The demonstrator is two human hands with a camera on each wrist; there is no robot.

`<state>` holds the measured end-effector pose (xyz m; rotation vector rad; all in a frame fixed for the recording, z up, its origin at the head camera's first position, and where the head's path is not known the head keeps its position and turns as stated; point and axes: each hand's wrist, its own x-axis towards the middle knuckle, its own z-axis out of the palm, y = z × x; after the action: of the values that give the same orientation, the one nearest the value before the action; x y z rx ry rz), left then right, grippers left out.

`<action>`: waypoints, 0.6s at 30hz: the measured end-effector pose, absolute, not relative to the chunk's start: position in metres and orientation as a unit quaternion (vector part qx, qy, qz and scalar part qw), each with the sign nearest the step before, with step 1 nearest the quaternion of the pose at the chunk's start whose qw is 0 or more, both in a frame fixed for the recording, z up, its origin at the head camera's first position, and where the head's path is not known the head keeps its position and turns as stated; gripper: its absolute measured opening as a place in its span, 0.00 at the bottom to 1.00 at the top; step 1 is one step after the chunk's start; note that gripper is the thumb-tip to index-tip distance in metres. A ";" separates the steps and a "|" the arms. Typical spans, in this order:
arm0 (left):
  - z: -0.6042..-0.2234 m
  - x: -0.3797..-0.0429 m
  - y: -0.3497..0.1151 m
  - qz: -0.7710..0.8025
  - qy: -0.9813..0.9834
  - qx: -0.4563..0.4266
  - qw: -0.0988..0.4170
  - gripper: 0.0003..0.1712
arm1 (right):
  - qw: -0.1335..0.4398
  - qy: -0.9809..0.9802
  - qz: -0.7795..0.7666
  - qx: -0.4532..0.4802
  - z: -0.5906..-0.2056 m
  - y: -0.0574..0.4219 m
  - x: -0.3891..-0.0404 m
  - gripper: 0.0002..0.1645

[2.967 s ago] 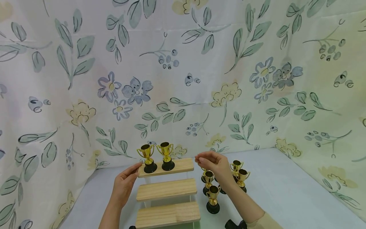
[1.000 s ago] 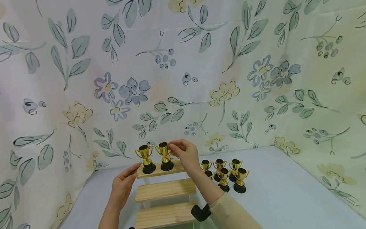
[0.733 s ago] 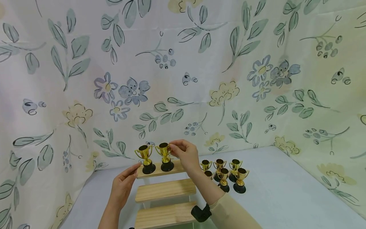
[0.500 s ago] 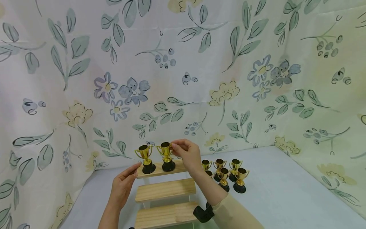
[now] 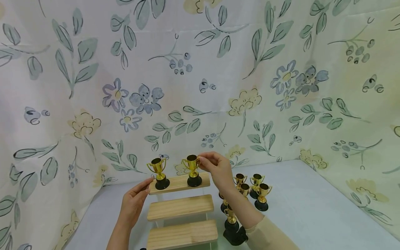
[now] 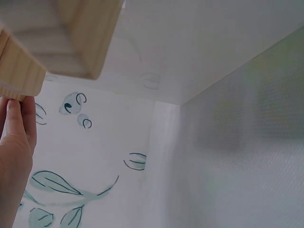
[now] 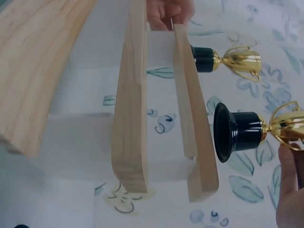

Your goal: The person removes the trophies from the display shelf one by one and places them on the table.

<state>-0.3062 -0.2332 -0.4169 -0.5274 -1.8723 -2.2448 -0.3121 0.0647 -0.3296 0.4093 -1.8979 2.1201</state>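
My right hand [image 5: 221,172] pinches the right handle of a small gold trophy cup [image 5: 192,166] with a black base. In the right wrist view, the underside of its base [image 7: 223,133] shows, slightly apart from the top board. A second gold trophy [image 5: 158,168] stands upright near the left end of the top wooden board [image 5: 177,184] of a three-step display stand. My left hand [image 5: 133,200] holds that board's left end between thumb and fingers; the left wrist view shows fingers [image 6: 15,118] against the wood.
The middle board [image 5: 180,208] and lower board [image 5: 182,234] bear nothing. Several more gold trophies [image 5: 262,194] stand on the white table [image 5: 312,208] right of the stand, partly hidden by my right forearm. A floral cloth [image 5: 200,86] hangs behind.
My right hand came in from the right and took the right trophy by its handle, then moved it rightward along the top board, widening the gap between both trophies. The left hand stayed put.
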 end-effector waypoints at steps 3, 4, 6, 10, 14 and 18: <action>-0.416 -0.306 -0.233 -0.753 -0.628 -0.175 0.087 0.24 | 0.134 -0.654 0.732 0.134 -0.330 0.073 -0.310 0.11; -0.416 -0.306 -0.233 -0.754 -0.628 -0.175 0.087 0.24 | 0.136 -0.653 0.733 0.132 -0.330 0.076 -0.310 0.12; -0.416 -0.306 -0.232 -0.754 -0.627 -0.176 0.086 0.24 | 0.139 -0.654 0.732 0.129 -0.330 0.082 -0.308 0.12; -0.417 -0.306 -0.233 -0.753 -0.628 -0.176 0.087 0.24 | 0.148 -0.659 0.727 0.121 -0.332 0.097 -0.304 0.13; -0.417 -0.306 -0.234 -0.752 -0.630 -0.174 0.090 0.25 | 0.155 -0.662 0.725 0.110 -0.335 0.113 -0.301 0.15; -0.417 -0.306 -0.233 -0.751 -0.629 -0.175 0.092 0.24 | 0.162 -0.666 0.721 0.103 -0.337 0.130 -0.300 0.18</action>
<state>-0.3064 -0.2330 -0.4174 -0.5190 -1.8694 -2.2317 -0.2997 0.1303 -0.3365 0.2950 -1.9014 2.0577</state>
